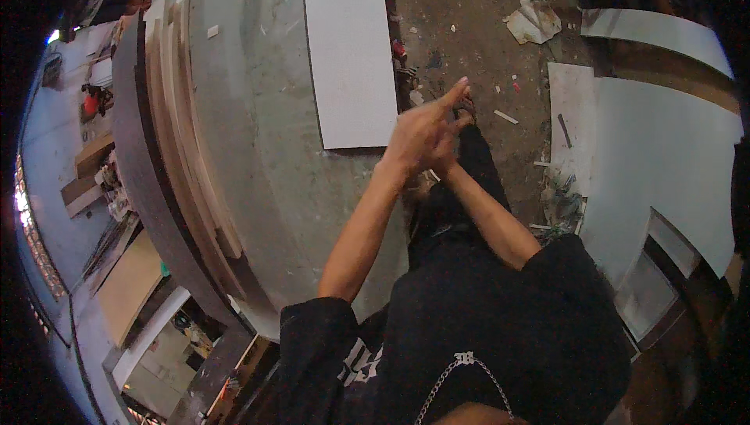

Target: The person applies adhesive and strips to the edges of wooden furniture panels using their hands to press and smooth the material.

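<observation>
In front of my body, the two hands meet. My left hand (422, 132) lies over the other, with one finger stretched away to the upper right, and no object shows in it. Partly covered by it, my right hand (444, 151) touches its palm side; most of its fingers are hidden and slightly blurred. Just left of the hands, a long white board (351, 58) lies flat on a grey-green worktable (258, 112). The left hand is above its near right corner, and I cannot tell whether they touch.
Long wooden strips (183, 112) and a dark curved-looking panel (144, 128) line the table's left side. To the right, scraps litter the brown floor (500, 128), with a crumpled sheet (533, 22) farther off. Large pale panels (664, 151) stand at the far right.
</observation>
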